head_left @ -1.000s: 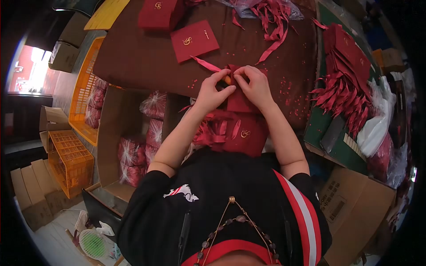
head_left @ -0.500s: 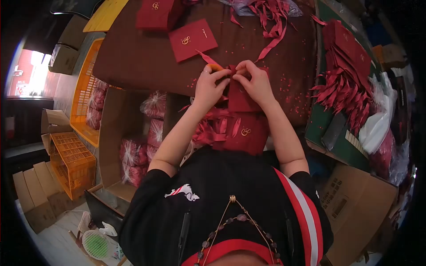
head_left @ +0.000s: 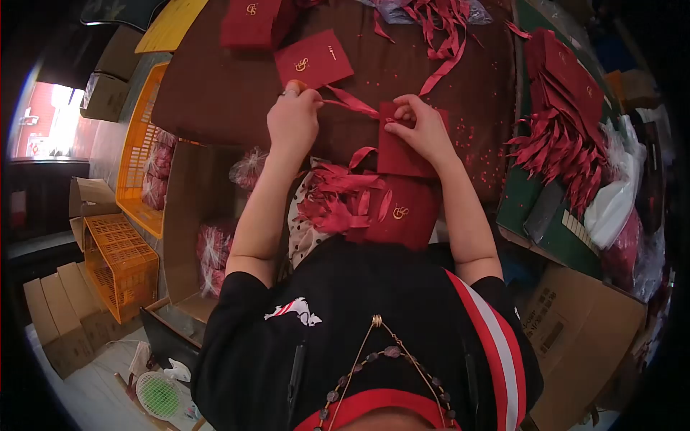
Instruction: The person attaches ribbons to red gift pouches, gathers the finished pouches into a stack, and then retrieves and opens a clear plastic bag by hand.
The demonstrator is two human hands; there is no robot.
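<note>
My left hand (head_left: 293, 123) is closed on the end of a red ribbon (head_left: 352, 102), holding it out to the left. The ribbon runs taut to the top of a flat red gift bag (head_left: 402, 154), which my right hand (head_left: 418, 128) pinches near its upper edge. Just beyond my left hand lies another red bag (head_left: 314, 61) with a gold logo. Below the held bag, near my lap, are more red bags (head_left: 402, 214) with a bunch of loose ribbons (head_left: 334, 201). Something small and orange shows at my left fingers, too little to name.
A brown-covered table (head_left: 223, 93) carries small red scraps and a ribbon pile (head_left: 438, 29). Ribboned bags (head_left: 564, 93) are stacked on a green surface at right. An orange crate (head_left: 133, 144) and a cardboard box (head_left: 183, 215) with wrapped red bundles stand at left.
My left hand has moved up and left, away from the right hand, drawing the ribbon out straight. My right hand stays at the bag, which has shifted slightly right.
</note>
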